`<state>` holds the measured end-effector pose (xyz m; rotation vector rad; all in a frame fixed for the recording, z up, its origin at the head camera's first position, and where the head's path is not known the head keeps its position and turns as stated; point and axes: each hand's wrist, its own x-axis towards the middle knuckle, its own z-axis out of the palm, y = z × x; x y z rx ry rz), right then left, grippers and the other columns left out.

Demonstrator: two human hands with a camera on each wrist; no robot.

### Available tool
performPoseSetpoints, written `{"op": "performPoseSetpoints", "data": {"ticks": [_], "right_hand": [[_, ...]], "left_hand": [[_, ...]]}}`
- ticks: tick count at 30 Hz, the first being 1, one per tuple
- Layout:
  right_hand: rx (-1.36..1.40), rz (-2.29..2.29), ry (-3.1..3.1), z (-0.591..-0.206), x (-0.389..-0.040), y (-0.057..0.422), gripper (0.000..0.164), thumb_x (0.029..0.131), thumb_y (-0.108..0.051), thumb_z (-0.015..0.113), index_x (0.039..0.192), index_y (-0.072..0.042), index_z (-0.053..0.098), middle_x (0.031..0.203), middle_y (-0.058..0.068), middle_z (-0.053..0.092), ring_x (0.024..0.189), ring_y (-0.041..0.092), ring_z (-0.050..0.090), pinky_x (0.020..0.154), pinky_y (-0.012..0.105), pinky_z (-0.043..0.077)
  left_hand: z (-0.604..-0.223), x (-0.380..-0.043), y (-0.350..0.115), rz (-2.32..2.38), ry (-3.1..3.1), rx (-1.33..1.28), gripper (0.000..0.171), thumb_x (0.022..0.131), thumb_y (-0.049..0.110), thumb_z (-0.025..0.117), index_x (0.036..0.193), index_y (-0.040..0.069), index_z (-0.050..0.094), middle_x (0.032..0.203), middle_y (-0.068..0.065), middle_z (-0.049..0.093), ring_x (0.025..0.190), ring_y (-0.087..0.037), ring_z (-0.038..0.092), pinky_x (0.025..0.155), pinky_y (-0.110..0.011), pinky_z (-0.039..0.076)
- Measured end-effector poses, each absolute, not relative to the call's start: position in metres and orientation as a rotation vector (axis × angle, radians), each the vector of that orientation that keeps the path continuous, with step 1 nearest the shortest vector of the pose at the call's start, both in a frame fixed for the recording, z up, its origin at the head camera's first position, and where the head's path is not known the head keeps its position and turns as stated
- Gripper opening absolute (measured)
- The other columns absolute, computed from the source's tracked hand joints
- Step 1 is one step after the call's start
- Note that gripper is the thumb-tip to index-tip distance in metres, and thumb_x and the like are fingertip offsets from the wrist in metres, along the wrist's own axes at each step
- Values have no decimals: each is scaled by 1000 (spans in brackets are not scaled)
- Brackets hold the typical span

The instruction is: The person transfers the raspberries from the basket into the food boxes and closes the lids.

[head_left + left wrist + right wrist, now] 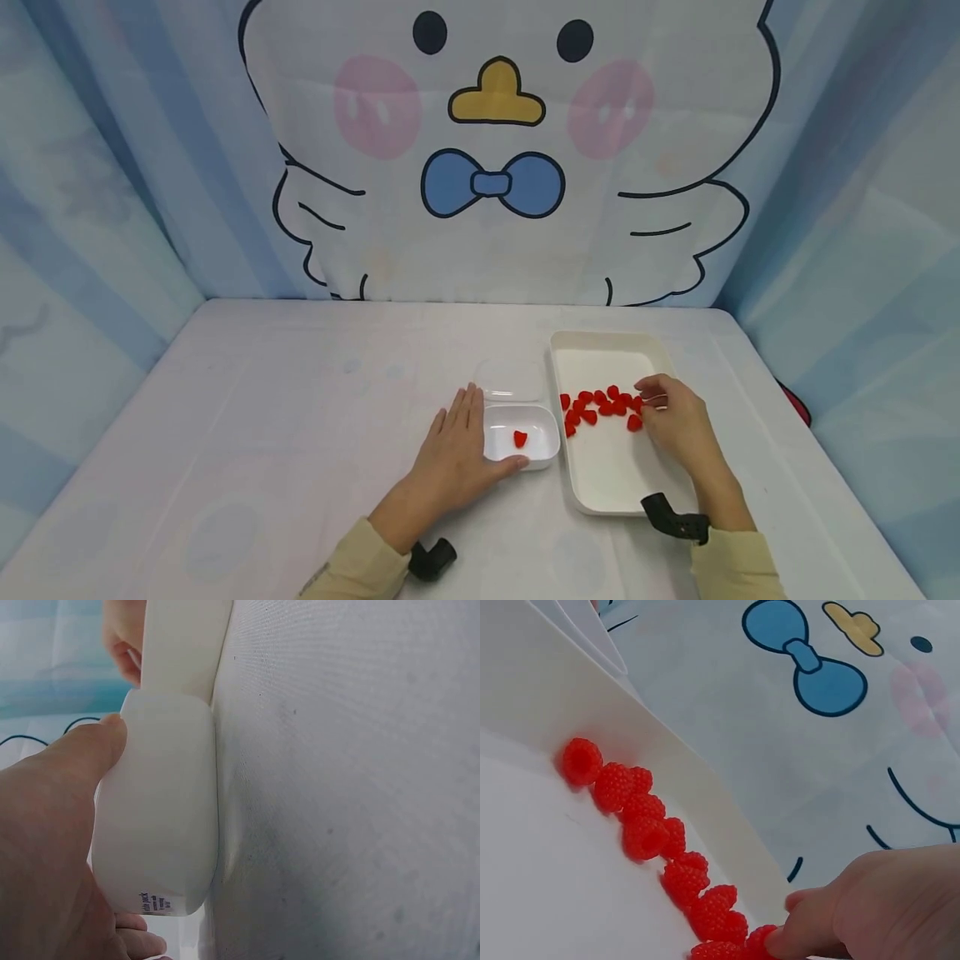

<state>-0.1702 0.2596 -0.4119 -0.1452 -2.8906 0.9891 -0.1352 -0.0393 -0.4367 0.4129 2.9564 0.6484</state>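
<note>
One raspberry (760, 943) is pinched at the fingertips of the right hand (681, 423), at the right end of a loose cluster of red raspberries (606, 409) in the white tray (615, 477). A single red piece (520, 438) is contained in the small white box (498, 427), placed just left of the tray. The box is touched by the left hand (453, 458), unclenched, its fingers laid straight along the left side and its thumb set at the near edge. A clear lid (510, 393) is noted at the box's far edge. Tray and box are carried by the white tabletop (262, 433), behind which a printed curtain (495, 258) is hung
</note>
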Motion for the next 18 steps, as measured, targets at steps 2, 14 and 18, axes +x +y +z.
{"op": "performPoseSetpoints", "data": {"ticks": [2, 14, 18], "right_hand": [[-126, 1005, -2871, -412, -169, 259, 31, 91, 2, 57, 122, 1, 59, 119, 25, 62, 108, 39, 59, 95, 53, 54], [-66, 1102, -2813, -411, -169, 252, 27, 94, -1, 59, 121, -1, 61, 121, 22, 65, 114, 37, 60, 101, 51, 51], [-53, 1114, -2794, -409, -169, 250, 26, 95, -2, 58, 121, -2, 61, 121, 21, 65, 114, 37, 60, 101, 51, 51]], "left_hand": [[-437, -135, -40, 645, 2958, 419, 115, 83, 77, 54, 157, -2, 14, 165, -18, 19, 154, -32, 18, 123, -53, 22], [-439, -134, -40, 647, 2962, 430, 113, 84, 75, 55, 156, -2, 16, 164, -18, 20, 153, -33, 20, 122, -54, 24], [-438, -135, -40, 649, 2968, 432, 113, 84, 76, 55, 157, -2, 15, 164, -18, 20, 153, -33, 20, 122, -54, 24]]}}
